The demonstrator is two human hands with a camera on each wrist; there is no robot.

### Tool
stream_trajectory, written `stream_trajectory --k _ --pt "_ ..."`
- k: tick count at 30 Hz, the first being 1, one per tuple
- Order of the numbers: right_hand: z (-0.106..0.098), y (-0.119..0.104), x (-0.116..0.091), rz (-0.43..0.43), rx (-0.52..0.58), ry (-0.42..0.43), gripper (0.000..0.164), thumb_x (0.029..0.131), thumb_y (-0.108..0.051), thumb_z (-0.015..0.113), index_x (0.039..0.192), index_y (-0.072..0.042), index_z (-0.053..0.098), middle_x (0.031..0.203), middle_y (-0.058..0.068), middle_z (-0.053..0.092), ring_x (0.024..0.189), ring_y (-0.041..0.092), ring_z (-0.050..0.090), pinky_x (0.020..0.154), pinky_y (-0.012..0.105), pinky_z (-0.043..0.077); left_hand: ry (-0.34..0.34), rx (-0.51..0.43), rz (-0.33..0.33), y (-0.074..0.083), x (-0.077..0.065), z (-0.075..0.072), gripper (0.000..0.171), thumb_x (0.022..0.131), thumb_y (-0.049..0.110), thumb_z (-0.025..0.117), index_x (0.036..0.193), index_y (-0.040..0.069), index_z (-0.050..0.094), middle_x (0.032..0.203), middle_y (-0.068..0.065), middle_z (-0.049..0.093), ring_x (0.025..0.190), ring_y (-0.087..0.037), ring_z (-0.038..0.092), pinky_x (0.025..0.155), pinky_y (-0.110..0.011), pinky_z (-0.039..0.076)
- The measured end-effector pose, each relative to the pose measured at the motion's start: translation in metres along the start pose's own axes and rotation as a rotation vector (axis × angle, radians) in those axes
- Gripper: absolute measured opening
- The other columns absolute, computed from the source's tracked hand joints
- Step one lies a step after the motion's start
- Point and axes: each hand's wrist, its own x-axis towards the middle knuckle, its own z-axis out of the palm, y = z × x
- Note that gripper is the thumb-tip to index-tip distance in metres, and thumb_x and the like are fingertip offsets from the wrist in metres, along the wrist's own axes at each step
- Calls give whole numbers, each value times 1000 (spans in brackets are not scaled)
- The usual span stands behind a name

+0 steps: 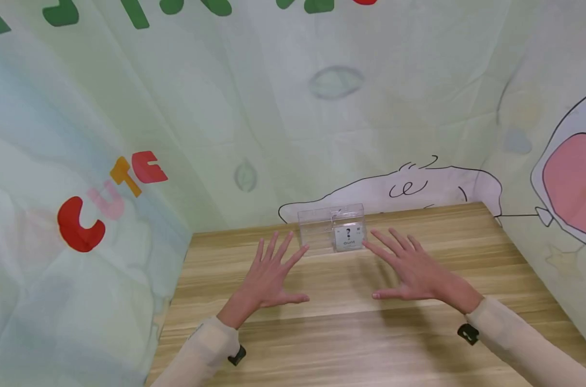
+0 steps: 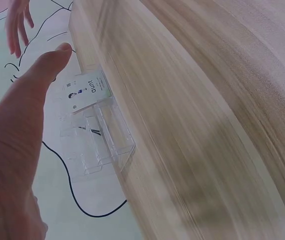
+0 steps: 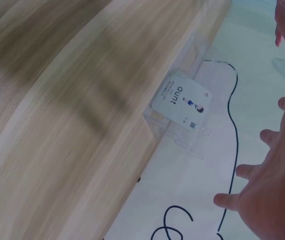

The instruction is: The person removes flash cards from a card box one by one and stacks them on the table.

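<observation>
A clear plastic holder (image 1: 316,232) stands at the back edge of the wooden table. Its right compartment carries a white card (image 1: 349,237) with a small figure and the word "aunt", also legible on the card (image 3: 181,100) in the right wrist view. My left hand (image 1: 269,279) hovers over the table left of the holder, fingers spread and holding nothing. On the other side, my right hand (image 1: 417,271) is held over the wood with its fingers spread too, the fingertips near the card in the head view. The holder's left compartment shows no card.
The wood-grain table (image 1: 341,344) reaches back to a pale printed cloth (image 1: 273,107) with cartoon drawings and coloured letters. That cloth also hangs along the left and right sides. Each wrist wears a small black device, such as the left wrist device (image 1: 237,355).
</observation>
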Motion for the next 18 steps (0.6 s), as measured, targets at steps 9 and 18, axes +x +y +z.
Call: stream_trajectory --k 9,18 --pt "-1 2 0 11 25 -7 108 82 -81 64 166 -27 24 172 8 20 150 54 23 107 83 29 26 -50 -9 -2 4 2 115 75 85 65 166 30 24 172 -18 13 155 -49 8 121 -74 14" --pt "-11 11 14 -6 81 63 108 81 -75 71 165 -22 28 168 14 28 146 50 33 109 76 33 124 -199 -42 -22 23 2 122 73 72 79 167 23 19 171 -18 14 154 -47 16 123 -63 25"
